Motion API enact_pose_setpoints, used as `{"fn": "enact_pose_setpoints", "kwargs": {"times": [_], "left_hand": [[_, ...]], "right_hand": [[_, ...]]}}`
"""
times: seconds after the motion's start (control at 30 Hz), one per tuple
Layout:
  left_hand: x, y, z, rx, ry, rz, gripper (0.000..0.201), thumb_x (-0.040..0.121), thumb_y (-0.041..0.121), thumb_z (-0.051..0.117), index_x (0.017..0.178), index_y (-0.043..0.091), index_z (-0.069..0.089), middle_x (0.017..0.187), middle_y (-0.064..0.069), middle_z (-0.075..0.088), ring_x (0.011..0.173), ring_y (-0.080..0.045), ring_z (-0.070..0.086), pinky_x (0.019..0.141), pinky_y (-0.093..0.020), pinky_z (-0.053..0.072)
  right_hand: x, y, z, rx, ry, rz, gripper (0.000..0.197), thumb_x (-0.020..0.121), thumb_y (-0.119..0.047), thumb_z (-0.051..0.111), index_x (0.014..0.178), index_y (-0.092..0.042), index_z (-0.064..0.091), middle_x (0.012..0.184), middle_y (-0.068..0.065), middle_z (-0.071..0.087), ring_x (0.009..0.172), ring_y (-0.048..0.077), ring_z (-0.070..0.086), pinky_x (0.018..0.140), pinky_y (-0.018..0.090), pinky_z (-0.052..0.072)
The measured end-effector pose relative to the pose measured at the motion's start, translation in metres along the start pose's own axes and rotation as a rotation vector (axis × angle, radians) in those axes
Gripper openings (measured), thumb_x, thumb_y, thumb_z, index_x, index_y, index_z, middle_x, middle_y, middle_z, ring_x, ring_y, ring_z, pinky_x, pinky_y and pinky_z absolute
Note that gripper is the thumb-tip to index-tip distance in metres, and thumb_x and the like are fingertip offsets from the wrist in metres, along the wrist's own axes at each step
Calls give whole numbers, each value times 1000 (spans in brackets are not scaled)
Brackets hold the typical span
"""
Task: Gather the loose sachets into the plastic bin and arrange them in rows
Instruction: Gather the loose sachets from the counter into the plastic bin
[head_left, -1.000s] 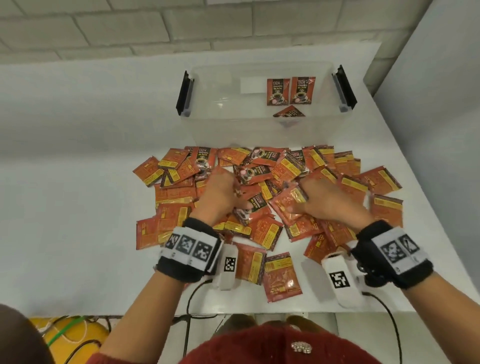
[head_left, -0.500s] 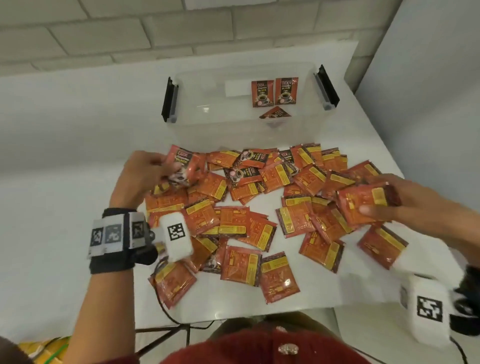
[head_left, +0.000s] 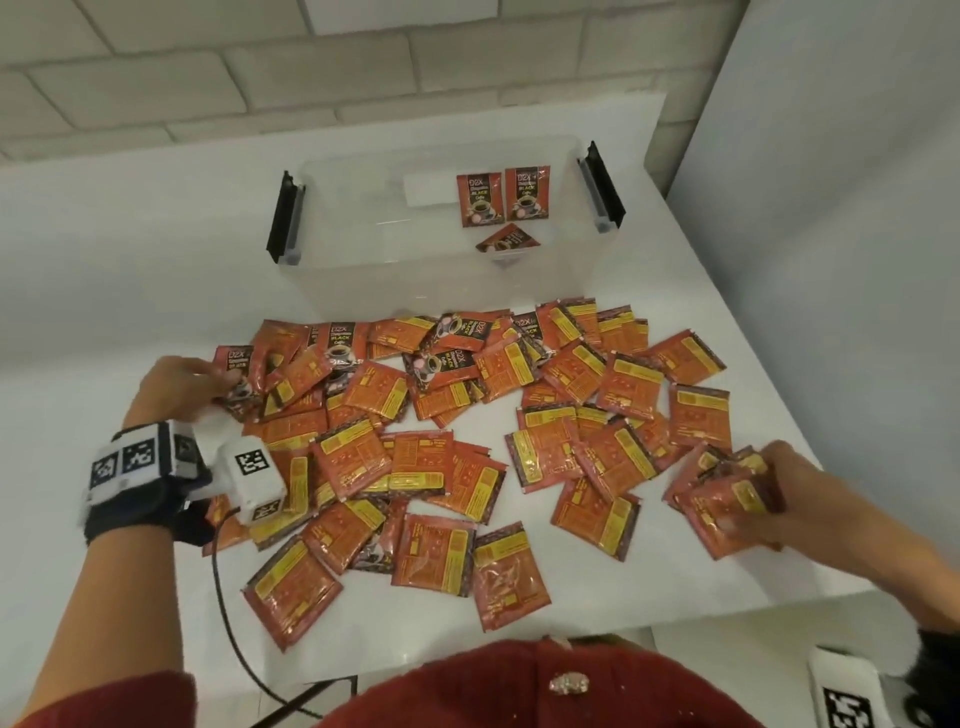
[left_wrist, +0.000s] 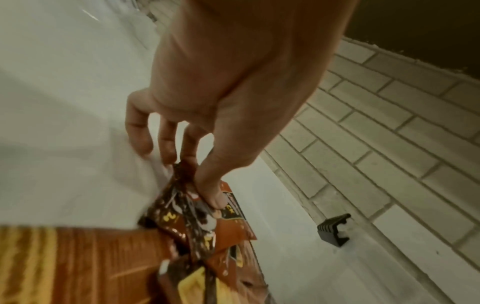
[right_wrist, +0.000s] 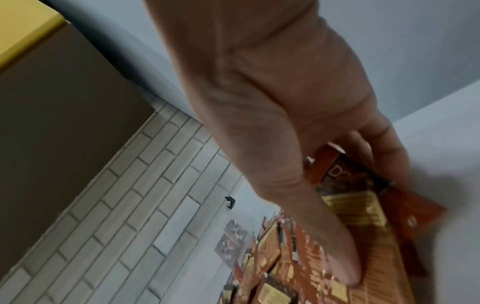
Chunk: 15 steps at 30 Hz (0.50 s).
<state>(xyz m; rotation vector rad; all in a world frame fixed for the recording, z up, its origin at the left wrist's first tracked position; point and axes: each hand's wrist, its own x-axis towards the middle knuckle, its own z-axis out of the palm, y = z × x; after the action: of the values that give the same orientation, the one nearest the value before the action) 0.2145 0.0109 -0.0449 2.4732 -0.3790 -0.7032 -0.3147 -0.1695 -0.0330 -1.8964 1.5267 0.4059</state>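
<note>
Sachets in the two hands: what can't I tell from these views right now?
- How many sachets the right hand holds: head view shows an overlapped stack; right wrist view is blurred.
- How many the left hand pinches: left wrist view is motion-blurred.
- The third sachet in the bin: partly hidden behind the cloudy front wall.

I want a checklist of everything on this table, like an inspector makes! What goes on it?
Surface: white table, mostly bare at the left.
Job's things: clear plastic bin holding three coffee sachets; loose sachets spread in front of it.
Clutter: nothing seen.
Hands: left hand pinches sachets at the pile's left edge; right hand grips a bunch of sachets.
Cables: black cable trailing from the left wrist camera.
Surroundings: pale brick wall.
</note>
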Motion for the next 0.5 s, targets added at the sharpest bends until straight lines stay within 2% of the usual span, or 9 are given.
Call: {"fn": "enact_pose_setpoints", "kwargs": {"times": [0.07, 0.1, 0.13, 0.17, 0.2, 0.23, 0.3, 0.4, 0.5], "left_hand": [[-3, 0, -6, -135, -20, 8, 12, 87, 12, 67, 83, 4, 59, 91, -24, 67, 74, -24, 68, 76, -33, 55], [-4, -1, -11, -205, -18, 24, 13, 89, 6, 63, 79, 5, 56, 77, -17, 69, 62, -17, 67, 66, -26, 56], [-8, 1, -16, -250, -9, 43, 14, 90, 3, 60, 78, 5, 54, 64, -9, 69, 57, -14, 65, 63, -24, 55], [-10, 2, -21, -281, 11, 69, 15, 91, 1, 59, 77, 6, 53, 60, -5, 68, 56, -13, 64, 64, -25, 53], [-14, 4, -27, -302, 28, 98, 16, 91, 1, 58, 77, 7, 53, 64, -6, 68, 57, -12, 64, 66, -25, 52], [-18, 7, -32, -323, 39, 130, 16, 91, 2, 58, 77, 8, 54, 73, -11, 66, 58, -10, 64, 66, -24, 52], [-26, 14, -39, -363, 8, 181, 15, 92, 4, 57, 78, 9, 55, 83, -12, 62, 60, -6, 64, 67, -20, 52], [-36, 25, -34, -369, -96, 215, 7, 92, 6, 57, 86, 7, 59, 90, -13, 64, 76, -14, 65, 78, -26, 48], [-41, 34, -15, -292, -216, 228, 8, 91, 8, 57, 96, 2, 62, 98, -16, 66, 90, -26, 65, 89, -34, 49]], "right_hand": [[3, 2, -12, 174, -52, -41, 47, 78, -16, 78, 108, -14, 42, 89, 6, 66, 72, 18, 64, 59, 26, 50], [5, 3, -20, 255, -61, -72, 52, 75, -14, 81, 111, -13, 43, 85, 5, 67, 70, 17, 65, 58, 26, 50], [8, 4, -28, 322, -55, -109, 62, 67, -17, 86, 113, -14, 44, 83, 4, 68, 70, 15, 65, 58, 26, 50], [11, 4, -35, 376, -48, -134, 76, 54, -27, 92, 113, -17, 46, 80, 1, 70, 70, 13, 66, 57, 24, 50], [16, 3, -40, 415, -29, -155, 86, 42, -39, 94, 113, -22, 46, 79, 0, 71, 71, 11, 67, 56, 24, 50], [22, 2, -45, 449, -12, -162, 88, 41, -42, 92, 114, -24, 47, 80, -1, 72, 73, 11, 67, 56, 25, 51], [35, -7, -49, 452, -23, -163, 80, 57, -34, 88, 123, -17, 46, 87, 1, 71, 79, 17, 67, 60, 30, 52], [62, -7, -45, 305, -71, -177, 85, 52, -55, 88, 118, -15, 51, 91, 3, 73, 81, 21, 70, 63, 34, 55], [72, -13, -41, 261, -45, -161, 63, 68, -32, 84, 113, -12, 45, 93, 7, 69, 79, 25, 67, 61, 32, 52]]}}
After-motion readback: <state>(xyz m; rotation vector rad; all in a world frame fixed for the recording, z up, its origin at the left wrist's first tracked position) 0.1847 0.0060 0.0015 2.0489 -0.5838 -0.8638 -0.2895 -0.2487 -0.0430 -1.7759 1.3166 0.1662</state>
